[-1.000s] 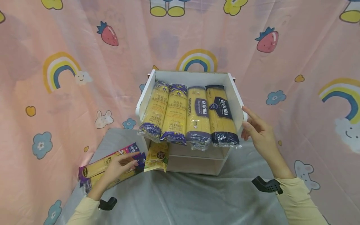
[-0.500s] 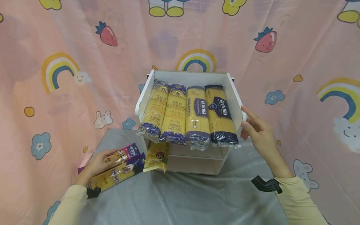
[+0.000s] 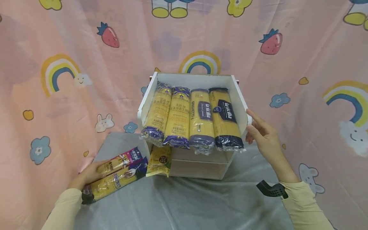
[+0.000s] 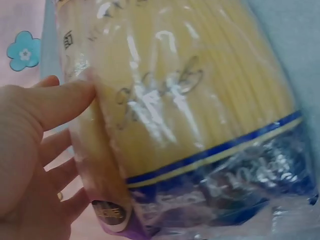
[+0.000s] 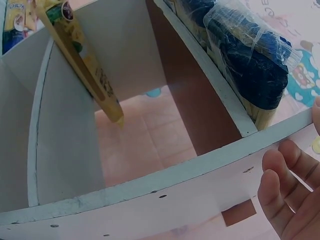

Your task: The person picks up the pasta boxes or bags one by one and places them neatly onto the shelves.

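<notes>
On the cloth left of the shelf, my left hand [image 3: 90, 172] grips the near end of a spaghetti packet with a pink-and-purple wrapper [image 3: 132, 156]. In the left wrist view, my thumb lies over that packet's edge [image 4: 95, 145]. Tight alongside lies a navy-ended spaghetti packet [image 3: 115, 181]. My right hand [image 3: 264, 137] holds the right side panel of the white shelf [image 3: 198, 77] at its front edge, index finger above and thumb below. Through the right wrist view, its other fingers [image 5: 272, 187] curl outside the panel.
Several spaghetti packs [image 3: 176, 115] lie side by side on the shelf's top, their ends jutting past its front. A yellow pasta bag [image 3: 160, 159] sticks out of the left compartment below. Grey cloth [image 3: 184, 204] covers the table; a pink patterned curtain [image 3: 129, 48] hangs behind.
My left hand has moved back from over the far end of the loose packets to the near end of the pink-and-purple one and taken hold of it. The right hand has stayed put.
</notes>
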Demonstrator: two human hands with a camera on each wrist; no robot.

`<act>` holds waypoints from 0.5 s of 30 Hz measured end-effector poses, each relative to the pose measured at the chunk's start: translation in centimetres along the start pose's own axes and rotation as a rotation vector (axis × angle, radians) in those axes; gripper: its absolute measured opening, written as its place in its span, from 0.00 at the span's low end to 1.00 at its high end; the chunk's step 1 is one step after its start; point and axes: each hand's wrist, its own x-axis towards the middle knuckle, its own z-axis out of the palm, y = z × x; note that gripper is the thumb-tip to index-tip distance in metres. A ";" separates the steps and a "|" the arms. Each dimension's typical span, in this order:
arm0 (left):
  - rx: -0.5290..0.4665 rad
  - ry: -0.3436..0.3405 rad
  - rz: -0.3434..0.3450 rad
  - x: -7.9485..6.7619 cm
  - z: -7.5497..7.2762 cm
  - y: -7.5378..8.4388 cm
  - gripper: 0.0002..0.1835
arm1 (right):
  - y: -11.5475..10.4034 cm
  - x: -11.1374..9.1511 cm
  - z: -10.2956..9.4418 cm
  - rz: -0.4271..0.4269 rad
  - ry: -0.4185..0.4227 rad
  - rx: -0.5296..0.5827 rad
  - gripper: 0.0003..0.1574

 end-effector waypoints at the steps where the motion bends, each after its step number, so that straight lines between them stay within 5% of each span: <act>1: 0.002 -0.005 -0.012 0.0 0.0 -0.1 0.36 | 0.0 0.0 0.0 0.004 0.003 -0.001 0.33; 11: 0.131 0.083 -0.118 0.6 0.6 -0.5 0.32 | -0.2 -0.1 0.0 -0.010 0.008 -0.026 0.33; 15: 0.176 0.128 -0.091 0.9 0.6 -0.5 0.31 | -0.3 -0.1 -0.1 -0.026 0.004 -0.027 0.33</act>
